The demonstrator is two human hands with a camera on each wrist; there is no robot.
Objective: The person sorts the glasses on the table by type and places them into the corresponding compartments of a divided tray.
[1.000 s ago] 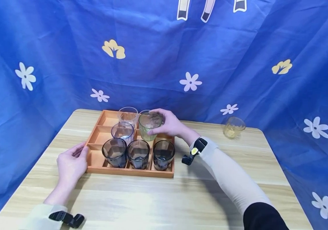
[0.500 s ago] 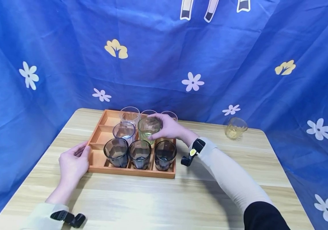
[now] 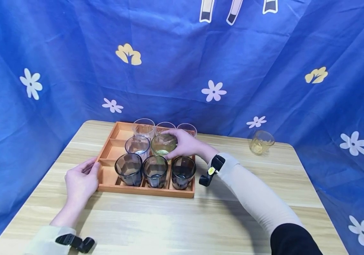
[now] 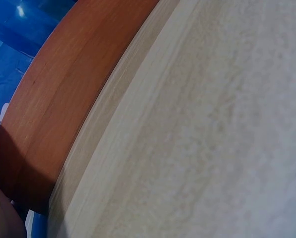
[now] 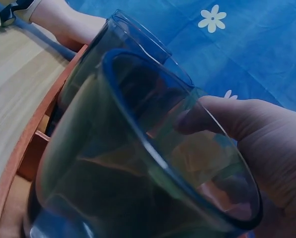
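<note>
My right hand [image 3: 186, 143] grips a pale green glass [image 3: 158, 143] by its side, thumb toward me. The glass stands upright, low in the middle row of a wooden compartment tray [image 3: 143, 191]. In the right wrist view, a dark glass [image 5: 88, 198] in front covers part of that hand's work. My left hand [image 3: 81, 179] holds the tray's left wall near its front corner. Along the front row stand a left dark glass [image 3: 128, 169], a middle one [image 3: 155, 172] and a right one [image 3: 183, 173]. A clear, purplish glass [image 3: 137, 146] sits left of the green one.
Several clear glasses, among them a left one [image 3: 144, 128] and a right one [image 3: 189, 128], fill the tray's back row. A yellowish glass [image 3: 261, 143] stands on the wooden table [image 3: 233, 209] at the far right. Blue cloth [image 3: 169, 71] hangs behind and at the sides.
My right hand has lowered the green glass into the middle row, moving slightly toward me; the back-right glass has come into sight. My left hand has stayed on the tray.
</note>
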